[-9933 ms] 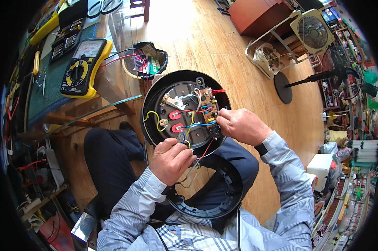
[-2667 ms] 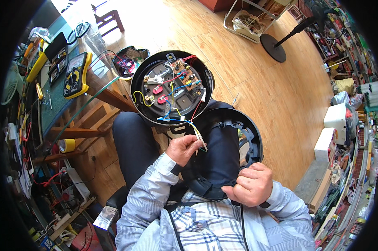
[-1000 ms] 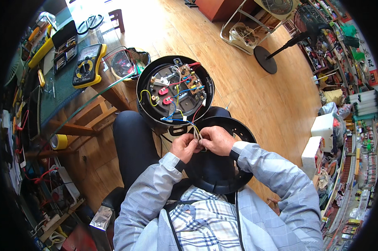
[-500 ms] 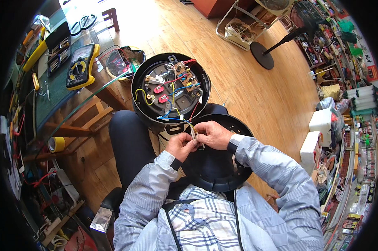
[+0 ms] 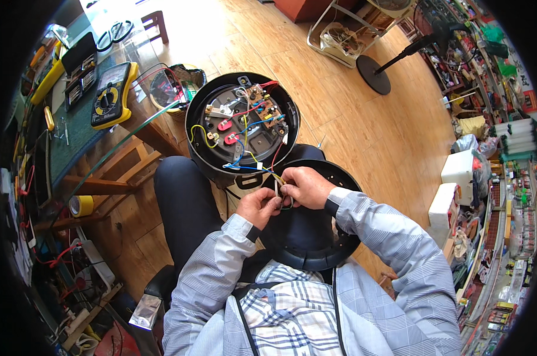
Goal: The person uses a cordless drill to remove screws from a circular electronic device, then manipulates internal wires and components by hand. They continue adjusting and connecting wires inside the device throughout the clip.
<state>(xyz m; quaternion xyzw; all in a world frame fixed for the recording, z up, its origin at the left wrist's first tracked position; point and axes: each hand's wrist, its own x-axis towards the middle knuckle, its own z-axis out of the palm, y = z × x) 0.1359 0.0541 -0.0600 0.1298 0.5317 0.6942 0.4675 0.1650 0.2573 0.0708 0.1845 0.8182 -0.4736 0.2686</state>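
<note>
Between my knees stands a round black appliance housing [image 5: 195,151], its open underside facing up. Inside are a small brown circuit board [image 5: 258,98] and red, blue and yellow wires. A bundle of wires [image 5: 267,171] runs over its near rim to my hands. My left hand [image 5: 258,207] is closed in a pinch on a thin white strip or sleeve [image 5: 276,188] at the wires. Closed around the wires' near ends is my right hand [image 5: 307,187]. Fingers hide the exact ends. Below both hands a round black cover [image 5: 307,260] lies on my lap.
On the glass-topped table at left lie a yellow multimeter [image 5: 111,95] and a case of bits [image 5: 81,77]. A yellow tape roll [image 5: 81,205] sits beneath. A fan stand [image 5: 373,75] is on the floor ahead; crowded shelves [image 5: 512,225] line the right side.
My right hand has shifted slightly right, and the white strip now shows more clearly between the hands. The housing stays in about the same place.
</note>
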